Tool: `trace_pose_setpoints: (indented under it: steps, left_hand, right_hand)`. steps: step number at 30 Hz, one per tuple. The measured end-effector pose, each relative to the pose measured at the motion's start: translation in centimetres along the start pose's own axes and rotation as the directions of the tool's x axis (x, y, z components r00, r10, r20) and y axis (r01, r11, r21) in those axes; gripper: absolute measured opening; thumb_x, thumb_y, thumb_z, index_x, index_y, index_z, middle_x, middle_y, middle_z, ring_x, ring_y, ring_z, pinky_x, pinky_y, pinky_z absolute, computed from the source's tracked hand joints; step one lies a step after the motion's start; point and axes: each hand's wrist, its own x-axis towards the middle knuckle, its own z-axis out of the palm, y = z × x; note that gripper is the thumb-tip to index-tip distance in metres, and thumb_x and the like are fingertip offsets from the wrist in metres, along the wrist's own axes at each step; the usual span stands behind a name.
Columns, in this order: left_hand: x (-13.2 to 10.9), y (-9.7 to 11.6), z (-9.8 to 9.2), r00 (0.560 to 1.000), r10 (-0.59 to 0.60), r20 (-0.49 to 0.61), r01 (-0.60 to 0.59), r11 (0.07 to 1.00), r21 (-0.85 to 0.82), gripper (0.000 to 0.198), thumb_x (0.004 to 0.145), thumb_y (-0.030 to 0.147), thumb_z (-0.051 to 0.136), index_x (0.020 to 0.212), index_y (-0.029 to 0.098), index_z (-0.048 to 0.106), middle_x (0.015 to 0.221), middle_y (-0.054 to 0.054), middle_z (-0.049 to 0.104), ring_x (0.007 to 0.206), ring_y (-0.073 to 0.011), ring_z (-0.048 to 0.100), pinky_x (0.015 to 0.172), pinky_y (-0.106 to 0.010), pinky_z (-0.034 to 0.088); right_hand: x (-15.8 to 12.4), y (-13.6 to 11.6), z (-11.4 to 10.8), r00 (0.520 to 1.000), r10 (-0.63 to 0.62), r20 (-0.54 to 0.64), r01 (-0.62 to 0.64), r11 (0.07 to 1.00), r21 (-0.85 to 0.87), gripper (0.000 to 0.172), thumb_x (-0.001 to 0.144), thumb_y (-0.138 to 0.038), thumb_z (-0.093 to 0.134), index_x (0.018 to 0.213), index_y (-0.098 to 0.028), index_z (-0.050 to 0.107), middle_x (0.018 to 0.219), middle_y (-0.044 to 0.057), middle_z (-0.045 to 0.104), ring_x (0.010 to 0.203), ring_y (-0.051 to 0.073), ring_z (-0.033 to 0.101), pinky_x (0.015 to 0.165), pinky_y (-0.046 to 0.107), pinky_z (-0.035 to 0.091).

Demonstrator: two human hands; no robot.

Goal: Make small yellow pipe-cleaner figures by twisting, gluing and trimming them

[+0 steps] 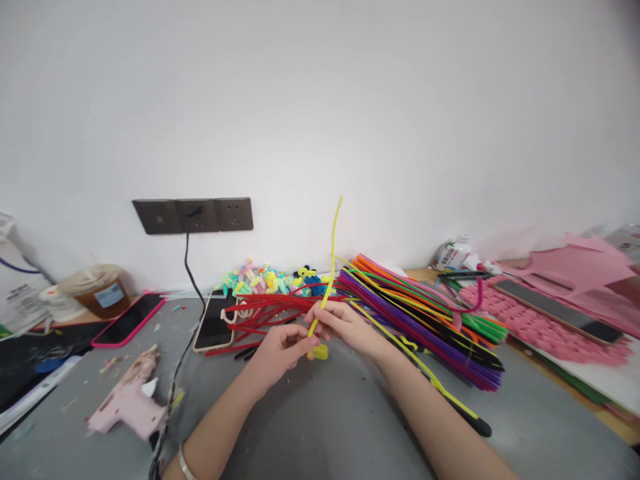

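Note:
A yellow pipe cleaner (333, 257) rises from between my two hands, its free end curving upward in front of the wall. My left hand (285, 350) pinches its lower part, where a short folded yellow piece (321, 352) sticks out to the right. My right hand (345, 325) is closed on the same pipe cleaner just above the left fingers. Behind my hands lie red pipe cleaners (270, 307). To the right rests a large bundle of pipe cleaners (420, 313) in purple, black, orange, green and pink.
A pink glue gun (127, 397) with a black cord lies at left. Phones (133, 321) lie about, one by a lidded drink cup (100, 290). Small colourful figures (270, 280) are piled along the wall. Pink chunky knitted material (545, 323) and pink sheets (575, 267) are at right.

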Motion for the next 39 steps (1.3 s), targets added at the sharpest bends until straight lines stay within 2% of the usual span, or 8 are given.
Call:
trace_pose_setpoints:
  steps: [2,5,11,17,21,32,34,39]
  left_hand:
    - [0.1,-0.3,-0.2,0.988,0.149,-0.050,-0.135,0.967,0.216,0.025,0.083,0.041,0.062,0.077,0.017,0.069,0.073,-0.001,0.064,0.063,-0.0140,0.051,0.060,-0.026,0.040]
    - [0.1,-0.9,-0.6,0.944,0.327,-0.047,-0.256,0.814,0.522,0.016,0.074,0.029,0.073,0.089,0.022,0.073,0.093,-0.005,0.069,0.092,-0.0242,0.057,0.085,-0.035,0.045]
    - [0.3,-1.8,-0.8,0.958,0.288,0.015,-0.224,0.708,0.670,0.026,0.074,0.014,0.071,0.099,0.021,0.073,0.102,-0.007,0.069,0.100,-0.0266,0.056,0.092,-0.039,0.046]
    - [0.4,-1.7,-0.9,0.965,0.263,0.010,-0.202,0.718,0.666,0.021,0.073,0.011,0.067,0.091,0.021,0.072,0.096,-0.006,0.071,0.097,-0.0263,0.057,0.088,-0.039,0.046]
    - [0.4,-1.7,-1.1,0.955,0.281,-0.091,-0.150,0.727,0.670,0.017,0.073,0.011,0.063,0.086,0.019,0.068,0.091,-0.007,0.071,0.089,-0.0254,0.059,0.081,-0.037,0.047]
    - [0.9,-2.1,-1.3,0.819,0.481,-0.313,-0.262,0.799,0.541,0.011,0.071,0.019,0.068,0.082,0.021,0.069,0.109,-0.009,0.060,0.103,-0.0259,0.061,0.093,-0.042,0.046]
    - [0.9,-2.0,-1.3,0.834,0.441,-0.332,-0.253,0.840,0.481,0.010,0.071,0.022,0.069,0.081,0.020,0.070,0.110,-0.009,0.060,0.103,-0.0255,0.061,0.090,-0.040,0.048]
    - [0.9,-1.2,-1.0,0.951,0.160,-0.264,-0.142,0.986,0.088,0.025,0.072,0.036,0.071,0.086,0.016,0.071,0.098,-0.009,0.069,0.090,-0.0233,0.064,0.073,-0.031,0.050]
  right_hand:
    - [-0.1,-0.2,-0.1,0.999,0.025,0.023,-0.026,0.999,0.026,0.040,0.082,-0.055,0.067,0.081,-0.015,0.068,0.064,0.000,0.063,0.055,0.010,0.054,0.056,0.023,0.042]
    - [-0.1,-0.2,-0.6,0.999,0.031,-0.019,-0.030,0.998,0.056,0.040,0.082,-0.057,0.066,0.078,-0.017,0.064,0.063,-0.001,0.063,0.054,0.010,0.055,0.057,0.023,0.043]
    - [0.2,0.2,-1.1,0.996,0.073,-0.051,-0.070,0.996,0.058,0.043,0.078,-0.059,0.068,0.075,-0.017,0.063,0.059,-0.002,0.062,0.050,0.008,0.054,0.053,0.021,0.042]
    - [0.3,0.6,-0.9,0.992,0.101,-0.071,-0.096,0.993,0.069,0.044,0.074,-0.060,0.071,0.074,-0.016,0.063,0.057,-0.002,0.062,0.048,0.008,0.052,0.052,0.021,0.040]
    - [0.4,0.7,-1.1,0.988,0.087,-0.124,-0.073,0.991,0.116,0.043,0.077,-0.061,0.067,0.077,-0.018,0.060,0.058,-0.002,0.062,0.048,0.009,0.052,0.051,0.022,0.039]
    - [0.5,0.4,-1.1,0.985,-0.002,-0.170,0.029,0.987,0.156,0.042,0.077,-0.060,0.068,0.076,-0.019,0.060,0.057,-0.003,0.057,0.052,0.011,0.050,0.054,0.024,0.038]
    - [0.5,0.3,-1.0,0.985,-0.006,-0.173,0.034,0.987,0.158,0.041,0.078,-0.059,0.068,0.077,-0.019,0.061,0.057,-0.004,0.056,0.052,0.011,0.050,0.054,0.024,0.038]
    - [0.4,0.1,-0.8,0.985,-0.019,-0.171,0.047,0.986,0.162,0.040,0.078,-0.057,0.070,0.075,-0.018,0.060,0.058,-0.004,0.056,0.052,0.009,0.049,0.054,0.023,0.038]
